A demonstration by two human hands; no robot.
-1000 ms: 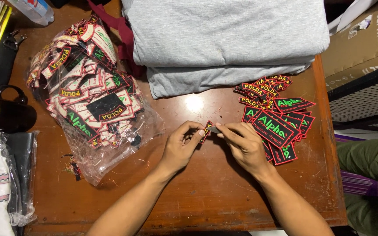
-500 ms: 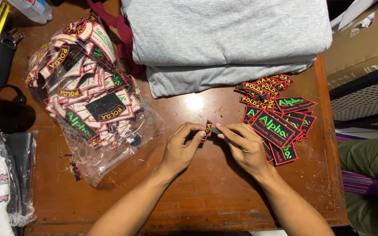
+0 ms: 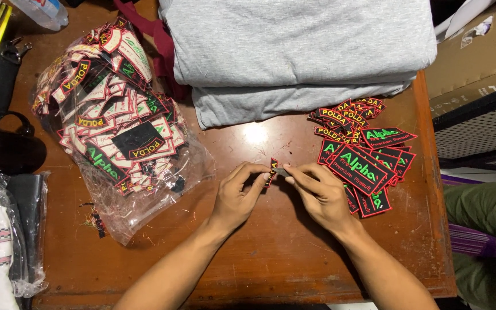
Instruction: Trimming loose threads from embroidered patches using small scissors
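Small patch (image 3: 272, 170) pinched between both hands' grip

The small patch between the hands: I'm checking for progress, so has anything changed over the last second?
Nothing visibly changed. The left hand and right hand pinch the same small patch between their fingertips above the table; the bag of patches and the loose pile lie as before.

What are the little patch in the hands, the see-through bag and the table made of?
The patch looks like black cloth with bright stitched edges, so probably embroidered fabric. Both hands, left and right, pinch it. The bag seems thin clear plastic: it crinkles and shines. The table looks like brown varnished wood, glossy and scratched.
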